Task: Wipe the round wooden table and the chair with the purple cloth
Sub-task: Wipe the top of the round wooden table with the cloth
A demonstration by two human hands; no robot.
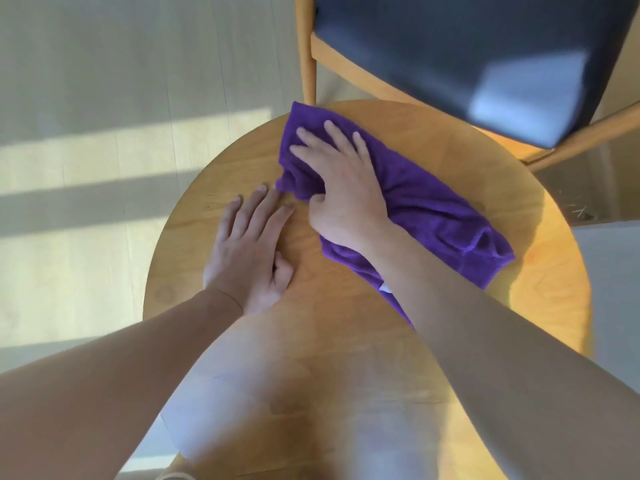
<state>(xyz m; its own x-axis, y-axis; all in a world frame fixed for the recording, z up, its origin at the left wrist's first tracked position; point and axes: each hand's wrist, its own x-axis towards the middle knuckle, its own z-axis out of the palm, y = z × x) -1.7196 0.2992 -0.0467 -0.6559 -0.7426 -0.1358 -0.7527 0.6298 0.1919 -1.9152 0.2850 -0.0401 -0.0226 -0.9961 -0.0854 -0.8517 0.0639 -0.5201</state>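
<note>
The purple cloth (408, 209) lies spread toward the far edge of the round table (540, 306), nearest the chair (467, 53). The right hand (339, 188) presses it down, fingers flat on top and thumb pinching a fold at its near side. The left hand (249, 247) rests flat and open on the bare wood just beside it. To wipe well, keep the palm's weight even and sweep in overlapping strokes out to the rim, bracing with the left.
</note>
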